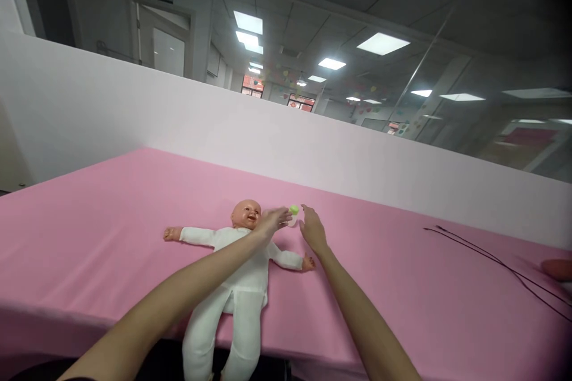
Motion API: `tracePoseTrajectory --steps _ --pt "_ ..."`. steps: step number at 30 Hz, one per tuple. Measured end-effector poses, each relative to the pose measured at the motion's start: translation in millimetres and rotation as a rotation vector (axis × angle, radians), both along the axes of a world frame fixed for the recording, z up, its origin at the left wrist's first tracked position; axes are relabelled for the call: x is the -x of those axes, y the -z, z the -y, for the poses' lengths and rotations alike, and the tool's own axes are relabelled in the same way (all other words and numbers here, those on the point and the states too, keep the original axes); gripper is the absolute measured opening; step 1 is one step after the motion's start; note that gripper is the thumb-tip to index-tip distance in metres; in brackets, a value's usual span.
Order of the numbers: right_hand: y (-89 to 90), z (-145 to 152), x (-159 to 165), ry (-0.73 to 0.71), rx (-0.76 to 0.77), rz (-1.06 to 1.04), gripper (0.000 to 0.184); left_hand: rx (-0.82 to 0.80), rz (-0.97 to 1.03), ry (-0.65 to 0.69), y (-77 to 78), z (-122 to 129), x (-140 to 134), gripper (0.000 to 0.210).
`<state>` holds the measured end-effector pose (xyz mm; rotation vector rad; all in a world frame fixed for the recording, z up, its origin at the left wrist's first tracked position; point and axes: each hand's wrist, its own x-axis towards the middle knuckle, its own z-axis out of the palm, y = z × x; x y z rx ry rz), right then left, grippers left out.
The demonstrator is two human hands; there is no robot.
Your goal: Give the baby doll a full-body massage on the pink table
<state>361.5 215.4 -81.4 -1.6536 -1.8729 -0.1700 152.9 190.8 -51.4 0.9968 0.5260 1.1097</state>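
A baby doll [245, 274] in white clothing lies on its back on the pink-covered table [384, 286], arms spread, legs hanging over the front edge. My left hand [273, 221] reaches across the doll's chest beside its head, fingers stretched out. Just past those fingertips is a small container with a bright green top [294, 209] and a pale, see-through lower part. My right hand [313, 229] is on the other side of the container, fingers apart and holding nothing. Whether the left fingertips touch the container I cannot tell.
Thin black cables [487, 253] run across the right of the table. An orange-red object [556, 269], partly out of view, lies at the right edge. Behind the table stands a low white wall [277, 143] with glass above it.
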Motion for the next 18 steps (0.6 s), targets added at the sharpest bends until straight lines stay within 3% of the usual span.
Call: tracePoseTrajectory --steps 2,4,8,11,15,18 --pt "9.9 -9.0 2.8 0.001 -0.024 0.035 0.063 0.236 0.088 -0.018 4.8 -23.3 -27.2 0.041" --pt "20.8 -18.5 2.1 -0.013 -0.018 0.051 0.07 0.34 0.082 -0.067 12.6 -41.9 -46.7 0.048" --pt "38.8 -35.3 -9.6 -0.111 0.044 0.048 0.086 0.325 0.031 -0.061 30.2 -62.3 -64.3 0.066" --pt "45.7 -42.5 -21.2 -0.178 0.121 -0.002 0.087 0.275 0.013 -0.004 37.0 -68.9 -65.6 0.074" --pt "39.5 -40.7 -22.2 -0.191 0.145 -0.062 0.077 0.226 -0.036 0.117 33.7 -68.7 -60.6 0.077" --pt "30.4 -22.5 5.5 -0.168 0.097 -0.238 0.062 0.217 -0.018 0.1 22.1 -58.5 -53.2 0.076"
